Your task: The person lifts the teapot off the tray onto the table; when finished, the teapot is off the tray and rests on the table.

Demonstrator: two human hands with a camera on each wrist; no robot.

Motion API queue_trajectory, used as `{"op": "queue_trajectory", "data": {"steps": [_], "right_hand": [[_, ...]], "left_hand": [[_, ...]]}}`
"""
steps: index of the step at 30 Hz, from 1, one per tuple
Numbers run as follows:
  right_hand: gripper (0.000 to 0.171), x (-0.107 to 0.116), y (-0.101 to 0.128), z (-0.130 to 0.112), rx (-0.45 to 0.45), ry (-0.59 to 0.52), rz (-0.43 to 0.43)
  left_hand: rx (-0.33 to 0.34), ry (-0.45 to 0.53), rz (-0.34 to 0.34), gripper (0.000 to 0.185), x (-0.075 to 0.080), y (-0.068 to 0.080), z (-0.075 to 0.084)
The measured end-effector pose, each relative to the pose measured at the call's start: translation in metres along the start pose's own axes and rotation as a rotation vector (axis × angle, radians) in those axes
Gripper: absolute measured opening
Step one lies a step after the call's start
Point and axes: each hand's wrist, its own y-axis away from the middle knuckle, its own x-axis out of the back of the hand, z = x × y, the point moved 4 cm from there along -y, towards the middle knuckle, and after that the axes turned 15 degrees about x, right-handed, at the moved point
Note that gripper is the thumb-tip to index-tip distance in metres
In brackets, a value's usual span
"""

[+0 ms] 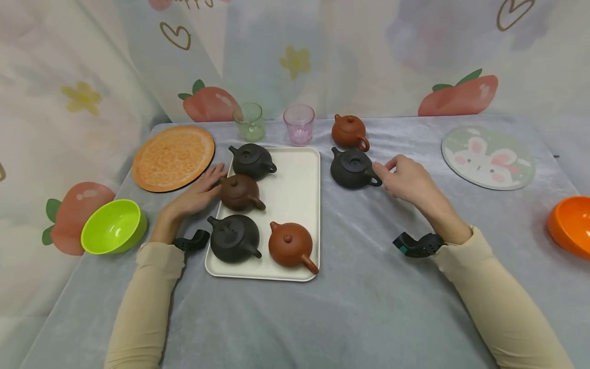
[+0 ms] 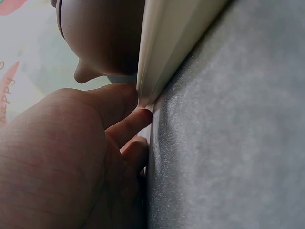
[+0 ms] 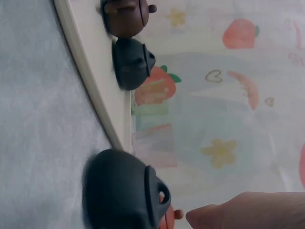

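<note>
Four teapots sit on the tray (image 1: 295, 205); two wait on the table (image 1: 369, 297). The right hand (image 1: 407, 179), relaxed and holding nothing, reaches the black teapot (image 1: 354, 168); the left hand (image 1: 198, 195) rests flat at the tray's edge.

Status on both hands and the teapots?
Left hand open, touching brown teapot at tray edge. Right hand open beside black teapot handle, off tray. Nothing between.

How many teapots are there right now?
6 teapots: four on the tray, at and; two on the cloth beside it, at and.
</note>
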Motion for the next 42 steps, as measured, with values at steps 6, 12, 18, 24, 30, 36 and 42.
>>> {"op": "queue_trajectory", "data": {"steps": [6, 12, 18, 24, 30, 36, 42], "right_hand": [[0.052, 0.001, 0.003, -0.017, 0.069, 0.034, 0.015], [0.042, -0.007, 0.007, -0.030, 0.138, -0.012, -0.051], [0.037, -0.024, 0.009, -0.044, 0.221, -0.008, -0.104], [0.032, -0.043, 0.014, -0.057, 0.315, -0.022, -0.185], [0.029, -0.060, 0.021, -0.069, 0.405, -0.082, -0.286], [0.033, -0.079, 0.030, -0.080, 0.454, -0.153, -0.420], [0.038, -0.092, 0.040, -0.088, 0.489, -0.170, -0.540]], "left_hand": [[0.023, 0.020, -0.015, 0.053, 0.000, -0.001, 0.001], [0.013, 0.008, -0.018, 0.053, 0.001, -0.001, 0.001], [0.018, 0.011, -0.021, 0.053, 0.001, -0.003, -0.001], [0.020, 0.021, -0.022, 0.053, 0.001, -0.003, -0.001], [0.026, 0.027, -0.028, 0.053, 0.000, -0.001, -0.002], [0.022, 0.024, -0.025, 0.053, 0.001, 0.000, 0.000], [0.030, 0.040, -0.036, 0.053, 0.000, 0.001, 0.000]]}}
